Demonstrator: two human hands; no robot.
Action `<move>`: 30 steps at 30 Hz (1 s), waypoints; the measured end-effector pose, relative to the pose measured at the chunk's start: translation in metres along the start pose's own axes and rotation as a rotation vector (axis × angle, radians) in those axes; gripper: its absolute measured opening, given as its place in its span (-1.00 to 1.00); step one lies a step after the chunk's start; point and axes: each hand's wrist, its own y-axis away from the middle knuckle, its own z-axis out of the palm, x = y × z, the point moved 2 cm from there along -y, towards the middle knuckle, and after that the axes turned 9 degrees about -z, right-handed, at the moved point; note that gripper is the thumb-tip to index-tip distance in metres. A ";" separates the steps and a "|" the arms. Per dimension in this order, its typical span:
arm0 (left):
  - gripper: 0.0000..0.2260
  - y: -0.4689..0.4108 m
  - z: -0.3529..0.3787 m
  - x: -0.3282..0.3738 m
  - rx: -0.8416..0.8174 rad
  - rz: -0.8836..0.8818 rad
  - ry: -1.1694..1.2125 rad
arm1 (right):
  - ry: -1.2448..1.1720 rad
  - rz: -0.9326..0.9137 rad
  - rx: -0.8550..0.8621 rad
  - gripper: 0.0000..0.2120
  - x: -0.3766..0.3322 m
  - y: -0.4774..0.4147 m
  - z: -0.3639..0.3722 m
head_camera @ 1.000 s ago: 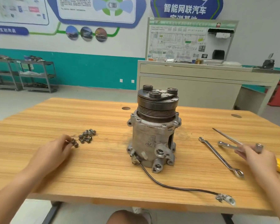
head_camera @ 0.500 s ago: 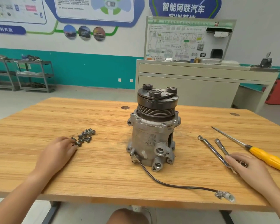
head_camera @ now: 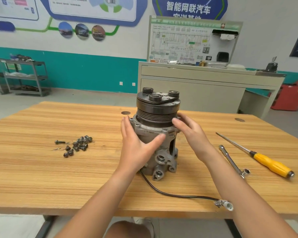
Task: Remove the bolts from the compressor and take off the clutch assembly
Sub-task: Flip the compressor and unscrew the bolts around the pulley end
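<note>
Black clutch assembly (head_camera: 157, 107) stands upright just above both hands; L hand (head_camera: 136, 143) & R hand (head_camera: 191, 133) flank compressor (head_camera: 150, 130), fingers straight, gripping nothing yet.

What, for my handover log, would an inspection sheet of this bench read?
Surface: striped light wooden table.
Job's things: upright grey cast-metal compressor, black grooved clutch pulley on top; dark loose bolts heaped left of it.
Clutter: silver spanner, yellow-handled screwdriver, right.
Grippers: left hand, right hand press straight-fingered on compressor's flange.
Cables: black lead runs from compressor's base to front edge.
Surroundings: beige cabinet with wiring board; grey shelving trolleys.
</note>
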 end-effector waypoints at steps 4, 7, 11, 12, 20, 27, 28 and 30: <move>0.09 0.003 0.005 0.014 0.060 0.143 -0.111 | -0.021 -0.036 0.075 -0.52 0.000 0.010 -0.003; -0.08 -0.008 -0.002 0.018 0.020 0.182 -0.115 | -0.013 -0.080 0.099 -0.56 0.004 0.029 -0.012; -0.15 -0.022 -0.017 0.010 -0.092 0.202 -0.059 | 0.068 -0.099 0.088 -0.52 0.018 0.039 -0.012; -0.09 -0.022 -0.018 0.005 -0.123 0.164 -0.026 | 0.073 -0.084 0.077 -0.47 0.021 0.039 -0.006; -0.12 -0.024 -0.014 -0.001 -0.008 0.215 -0.101 | 0.555 -0.284 0.027 -0.27 0.029 0.021 -0.017; -0.25 -0.060 -0.012 0.002 -0.045 0.178 -0.044 | 0.377 -0.230 0.168 -0.48 0.038 -0.003 -0.009; -0.24 -0.067 -0.012 0.003 -0.057 0.158 -0.042 | 0.318 -0.184 0.174 -0.51 0.038 -0.009 -0.008; -0.25 -0.077 -0.010 0.002 -0.073 0.143 -0.062 | 0.124 -0.057 0.121 -0.47 0.042 -0.017 -0.002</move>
